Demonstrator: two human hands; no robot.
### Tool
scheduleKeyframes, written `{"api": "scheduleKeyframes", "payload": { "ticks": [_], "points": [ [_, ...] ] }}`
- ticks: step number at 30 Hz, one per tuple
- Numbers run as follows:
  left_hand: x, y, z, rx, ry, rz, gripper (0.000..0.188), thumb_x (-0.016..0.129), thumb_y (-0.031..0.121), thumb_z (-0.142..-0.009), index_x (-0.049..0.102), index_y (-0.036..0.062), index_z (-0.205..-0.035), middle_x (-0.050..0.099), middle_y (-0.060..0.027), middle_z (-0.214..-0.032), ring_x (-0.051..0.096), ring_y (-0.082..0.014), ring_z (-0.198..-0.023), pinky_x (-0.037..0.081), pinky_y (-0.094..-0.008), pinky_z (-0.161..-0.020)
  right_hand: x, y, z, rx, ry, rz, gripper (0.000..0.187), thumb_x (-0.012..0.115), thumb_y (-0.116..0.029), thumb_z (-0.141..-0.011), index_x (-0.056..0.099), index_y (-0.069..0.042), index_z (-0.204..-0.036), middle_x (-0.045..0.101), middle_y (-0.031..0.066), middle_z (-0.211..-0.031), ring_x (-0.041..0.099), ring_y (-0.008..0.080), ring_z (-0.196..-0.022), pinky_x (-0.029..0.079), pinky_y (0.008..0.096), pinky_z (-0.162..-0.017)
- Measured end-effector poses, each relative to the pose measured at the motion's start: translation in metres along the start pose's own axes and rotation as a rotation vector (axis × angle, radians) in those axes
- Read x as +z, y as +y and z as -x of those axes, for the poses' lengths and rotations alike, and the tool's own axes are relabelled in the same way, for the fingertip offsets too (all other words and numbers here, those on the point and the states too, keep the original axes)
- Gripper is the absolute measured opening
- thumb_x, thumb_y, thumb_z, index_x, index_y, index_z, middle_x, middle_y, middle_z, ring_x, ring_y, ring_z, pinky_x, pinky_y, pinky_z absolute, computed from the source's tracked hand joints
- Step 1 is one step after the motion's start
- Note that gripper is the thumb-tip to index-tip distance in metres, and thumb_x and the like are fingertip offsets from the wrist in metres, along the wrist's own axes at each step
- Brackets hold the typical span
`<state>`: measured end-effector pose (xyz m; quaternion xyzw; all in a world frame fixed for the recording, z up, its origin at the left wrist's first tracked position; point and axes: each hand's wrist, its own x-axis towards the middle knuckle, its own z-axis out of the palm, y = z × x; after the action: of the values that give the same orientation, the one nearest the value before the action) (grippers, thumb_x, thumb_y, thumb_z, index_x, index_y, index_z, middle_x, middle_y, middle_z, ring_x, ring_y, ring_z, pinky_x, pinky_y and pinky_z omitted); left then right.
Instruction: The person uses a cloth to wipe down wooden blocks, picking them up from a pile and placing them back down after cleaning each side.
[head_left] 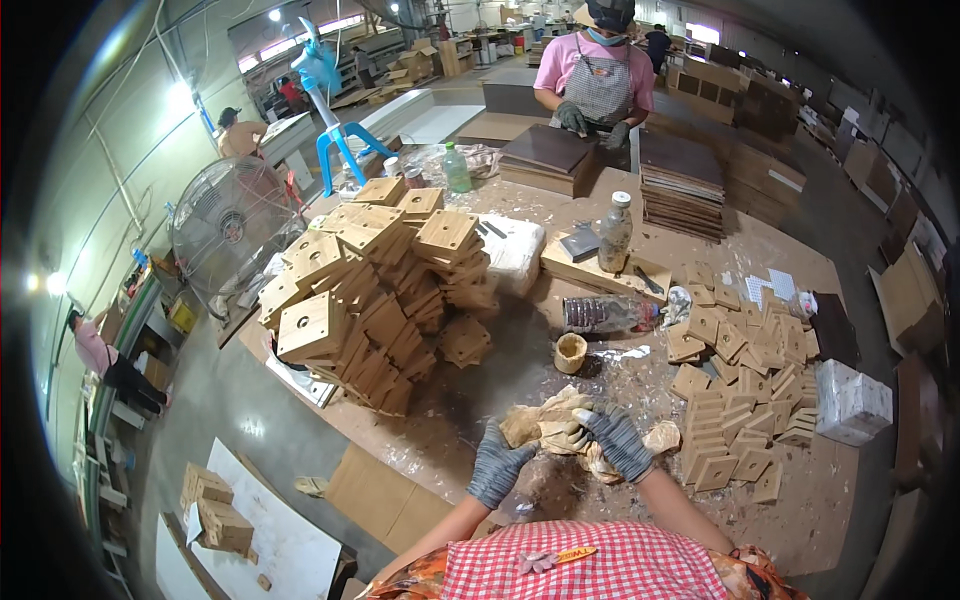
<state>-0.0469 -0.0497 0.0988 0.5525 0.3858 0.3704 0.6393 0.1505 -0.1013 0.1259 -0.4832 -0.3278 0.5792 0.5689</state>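
Observation:
Between my two hands, just above the near edge of the table, is a crumpled, brown-stained cloth (560,420). My left hand (500,466), in a grey knit glove, grips a tan part at the cloth's left end; whether that part is cloth or wood is hard to tell. My right hand (618,442), gloved the same way, closes on the right side of the cloth, with more loose folds hanging beneath it. Just beyond the cloth stands a small open cup (570,353) with brown stains. A clear plastic bottle (606,314) lies on its side behind the cup.
A tall pile of square wooden blocks with holes (375,300) rises on the left. Several smaller wooden pieces (740,370) spread over the right, beside a plastic-wrapped bundle (853,402). An upright bottle (615,233) stands farther back. Across the table, a gloved person (595,80) handles dark panels (548,150).

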Motion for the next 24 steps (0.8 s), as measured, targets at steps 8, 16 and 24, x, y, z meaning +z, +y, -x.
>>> {"api": "scheduleKeyframes", "payload": {
  "ticks": [8, 16, 24],
  "points": [
    [0.01, 0.016, 0.002, 0.03, -0.048, 0.109, 0.041, 0.066, -0.001, -0.077, 0.04, 0.0003, -0.11, 0.056, -0.0084, -0.104, 0.055, -0.0127, -0.094, 0.047, -0.0261, -0.083, 0.02, -0.006, 0.013, -0.605, 0.013, 0.965, 0.023, 0.055, -0.016, -0.085, 0.061, -0.003, -0.104, 0.059, 0.0141, -0.1, 0.057, 0.029, -0.096, 0.044, 0.0371, -0.087],
    [0.011, 0.024, 0.007, 0.006, -0.016, 0.064, 0.044, 0.065, -0.002, -0.078, 0.038, 0.0003, -0.112, 0.055, -0.0107, -0.107, 0.055, -0.0151, -0.098, 0.047, -0.027, -0.084, 0.024, -0.004, 0.021, -0.679, 0.031, 1.028, 0.026, 0.058, -0.018, -0.083, 0.06, -0.003, -0.103, 0.055, 0.0146, -0.096, 0.053, 0.0304, -0.095, 0.041, 0.0402, -0.089],
    [0.008, 0.028, 0.011, -0.016, -0.016, -0.014, 0.046, 0.065, -0.002, -0.078, 0.035, -0.0005, -0.113, 0.057, -0.013, -0.108, 0.056, -0.0177, -0.1, 0.047, -0.0284, -0.086, 0.023, 0.005, 0.022, -0.608, 0.034, 0.874, 0.028, 0.057, -0.02, -0.085, 0.057, 0.0, -0.106, 0.055, 0.0178, -0.102, 0.053, 0.0335, -0.097, 0.042, 0.0415, -0.088]
  ]
}}
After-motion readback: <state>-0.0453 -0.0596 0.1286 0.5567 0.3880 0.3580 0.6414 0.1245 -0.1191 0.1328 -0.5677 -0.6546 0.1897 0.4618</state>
